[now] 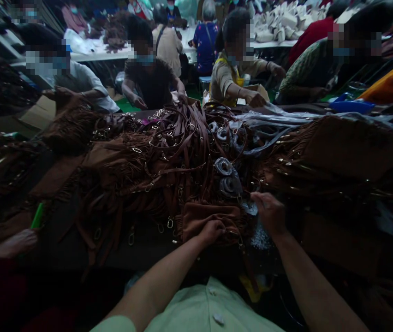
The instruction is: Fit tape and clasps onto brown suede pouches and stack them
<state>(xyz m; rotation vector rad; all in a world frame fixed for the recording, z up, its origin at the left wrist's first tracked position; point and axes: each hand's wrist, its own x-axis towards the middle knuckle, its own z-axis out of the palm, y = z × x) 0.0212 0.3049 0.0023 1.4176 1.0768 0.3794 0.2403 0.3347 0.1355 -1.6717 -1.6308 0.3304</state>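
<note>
A small brown bag (210, 213) lies on the dark table in front of me. My left hand (213, 230) is closed on its near right part, with the fingers curled at the opening. To the right of the bag, my right hand (269, 210) is raised in a pinch near a metal clasp (240, 199); what sits between its fingertips is too small to make out. Small whitish bits (260, 238) are scattered below that hand. Two rolled straps in clear wrap (224, 167) rest just beyond the bag.
Brown straps (196, 124) with metal clasps heap up ahead. Stacks of fringed bags (348, 147) stand at right and left. A co-worker's hand (16, 242) holds a green tool (37, 216) at left. Several people sit across the table.
</note>
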